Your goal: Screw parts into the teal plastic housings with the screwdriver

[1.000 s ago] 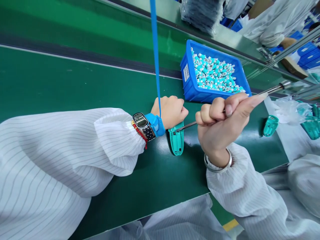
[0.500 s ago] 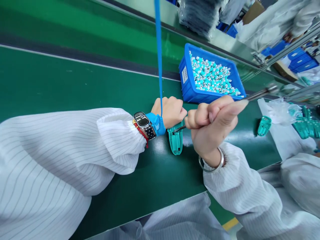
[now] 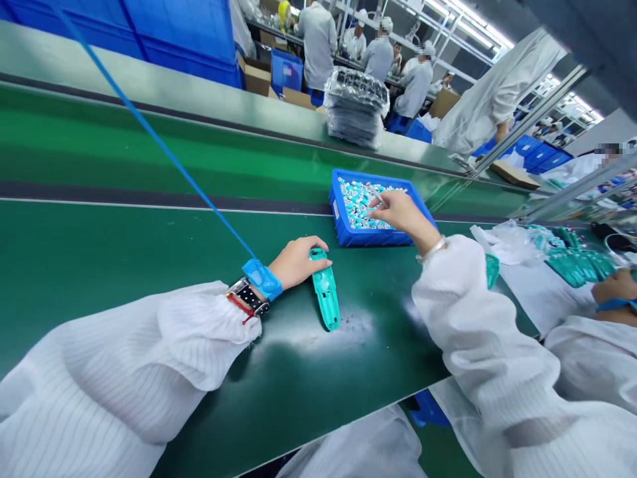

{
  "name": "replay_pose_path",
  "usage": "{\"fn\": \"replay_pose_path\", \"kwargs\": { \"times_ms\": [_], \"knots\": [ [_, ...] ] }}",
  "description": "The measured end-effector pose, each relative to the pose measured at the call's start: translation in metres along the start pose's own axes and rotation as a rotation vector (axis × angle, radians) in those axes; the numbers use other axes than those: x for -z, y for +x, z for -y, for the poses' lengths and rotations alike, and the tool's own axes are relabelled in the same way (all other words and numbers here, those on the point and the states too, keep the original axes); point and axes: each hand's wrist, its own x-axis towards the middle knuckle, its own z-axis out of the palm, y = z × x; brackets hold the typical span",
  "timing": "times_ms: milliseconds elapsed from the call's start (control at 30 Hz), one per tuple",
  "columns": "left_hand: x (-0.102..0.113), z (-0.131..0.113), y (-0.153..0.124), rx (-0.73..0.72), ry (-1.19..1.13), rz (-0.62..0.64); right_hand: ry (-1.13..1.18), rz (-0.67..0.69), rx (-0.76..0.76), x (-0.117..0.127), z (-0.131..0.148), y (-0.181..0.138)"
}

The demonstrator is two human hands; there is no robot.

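Teal plastic casing [image 3: 325, 295] lies lengthwise on the green surface [image 3: 99, 252], its upper end just under the fingers of the left hand [image 3: 297, 263]; whether that hand grips it or only rests there, I cannot tell. The right hand [image 3: 401, 214] reaches over the blue plastic bin [image 3: 338, 219], its fingers pinched closed on a thin screwdriver [image 3: 377, 194] above a heap of small teal-and-white parts [image 3: 358, 206]. The striped white sleeve [image 3: 472, 318] on that arm hides part of a second teal casing [image 3: 492, 269]. A blue wrist strap [image 3: 262, 279] sits beside a watch [image 3: 246, 297] on the left wrist, and its blue cord [image 3: 174, 159] runs up and away across the surface. Further right lie a plastic bag [image 3: 500, 242] and a pile of teal casings [image 3: 572, 262], near a co-worker's hand [image 3: 614, 287]. Beyond the bin stands a bagged stack of dark trays [image 3: 355, 109].
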Motion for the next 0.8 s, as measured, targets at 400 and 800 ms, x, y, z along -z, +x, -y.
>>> {"fn": "replay_pose_path", "kwargs": {
  "times_ms": [400,800],
  "knots": [
    [-0.002,-0.048,-0.058,0.202,-1.133,0.237,0.193,-0.035,0.031,0.005,0.034,-0.016],
    [-0.012,-0.086,-0.108,-0.099,-0.514,0.358,0.914,0.568,-0.319,0.028,0.1,-0.176]
  ]
}}
